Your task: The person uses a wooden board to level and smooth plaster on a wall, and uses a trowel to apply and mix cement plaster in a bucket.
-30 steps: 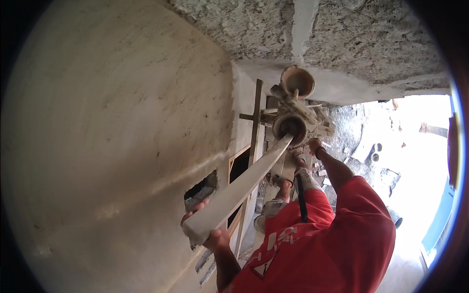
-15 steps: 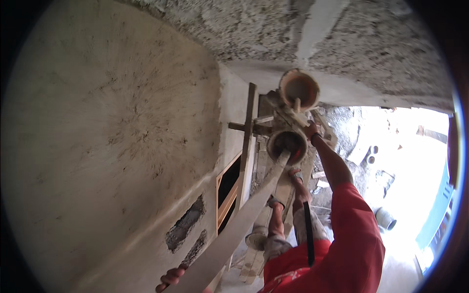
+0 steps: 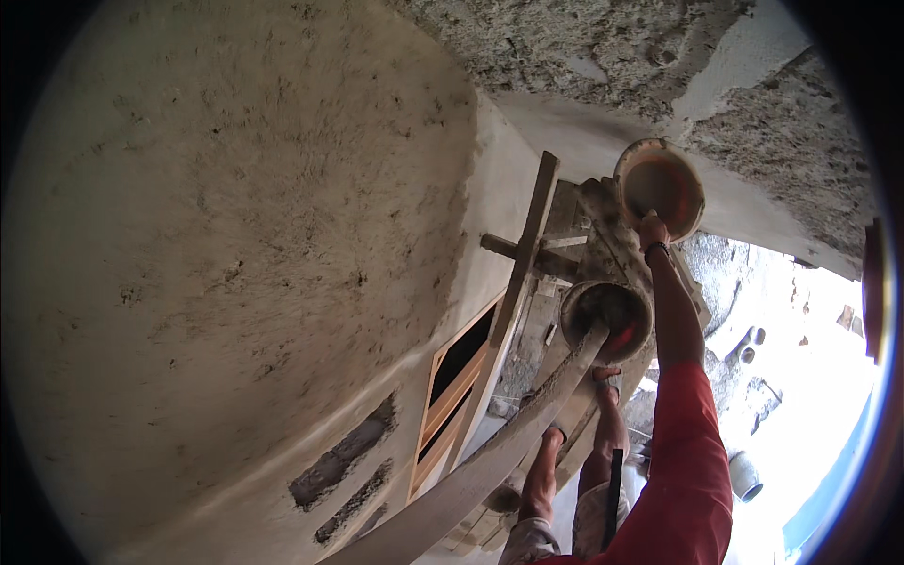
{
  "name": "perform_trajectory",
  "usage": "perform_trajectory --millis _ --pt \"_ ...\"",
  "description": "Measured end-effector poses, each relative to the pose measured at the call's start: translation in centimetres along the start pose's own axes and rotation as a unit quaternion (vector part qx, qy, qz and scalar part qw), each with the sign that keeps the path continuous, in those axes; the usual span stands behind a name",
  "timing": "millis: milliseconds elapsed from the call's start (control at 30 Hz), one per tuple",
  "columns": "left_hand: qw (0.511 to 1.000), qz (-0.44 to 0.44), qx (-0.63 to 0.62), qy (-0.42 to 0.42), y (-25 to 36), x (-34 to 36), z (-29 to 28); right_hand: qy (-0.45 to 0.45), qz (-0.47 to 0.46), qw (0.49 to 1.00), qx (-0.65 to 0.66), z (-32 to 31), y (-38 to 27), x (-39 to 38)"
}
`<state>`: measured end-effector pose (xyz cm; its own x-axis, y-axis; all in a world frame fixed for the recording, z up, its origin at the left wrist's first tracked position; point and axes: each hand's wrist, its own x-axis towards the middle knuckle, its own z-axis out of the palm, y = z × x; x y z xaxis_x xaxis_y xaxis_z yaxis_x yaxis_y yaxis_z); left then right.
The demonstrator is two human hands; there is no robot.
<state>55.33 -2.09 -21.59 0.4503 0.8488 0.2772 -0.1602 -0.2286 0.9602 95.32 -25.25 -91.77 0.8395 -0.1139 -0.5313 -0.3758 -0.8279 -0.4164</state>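
R hand [image 3: 652, 229] at far bucket [image 3: 695, 193], fingers part-curled, hold unclear; board [image 3: 471, 483] end at near bucket [image 3: 638, 311]; can't tell L fingers.

Head-worn fisheye view, aimed steeply downward, upper bucket [image 3: 686, 185] seen fairly near, plastered wall [image 3: 235, 282] caught to its left, bright ground [image 3: 800, 377] framed to its lower right

Out of sight around the near bucket [image 3: 573, 325]

Beyond the near bucket, the right hand [image 3: 652, 231] overlaps the far bucket [image 3: 670, 184], hiding its own grip. Below and left of the near bucket, the lower edge crops the board [image 3: 499, 461]; the left hand falls outside. Inside it, a red patch [image 3: 620, 339] is too shadowed to identify. To its right, glare swallows the ground [image 3: 800, 395].
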Motion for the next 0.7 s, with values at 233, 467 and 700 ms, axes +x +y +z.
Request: perform_trajectory --millis 233,467,700 --pt "0.999 0.014 0.046 -0.002 -1.2 0.4 -0.9 0.022 -0.031 0.983 -0.182 -5.7 -2.5 -7.0" --pt "0.999 0.012 0.026 -0.044 0.1 0.1 -2.2 -0.001 -0.054 0.997 -0.048 -14.1 4.1 -12.4" --pt "0.989 0.004 -0.014 -0.149 1.5 -2.5 -1.2 -0.086 -0.136 0.981 0.109 -19.9 6.5 -35.9"
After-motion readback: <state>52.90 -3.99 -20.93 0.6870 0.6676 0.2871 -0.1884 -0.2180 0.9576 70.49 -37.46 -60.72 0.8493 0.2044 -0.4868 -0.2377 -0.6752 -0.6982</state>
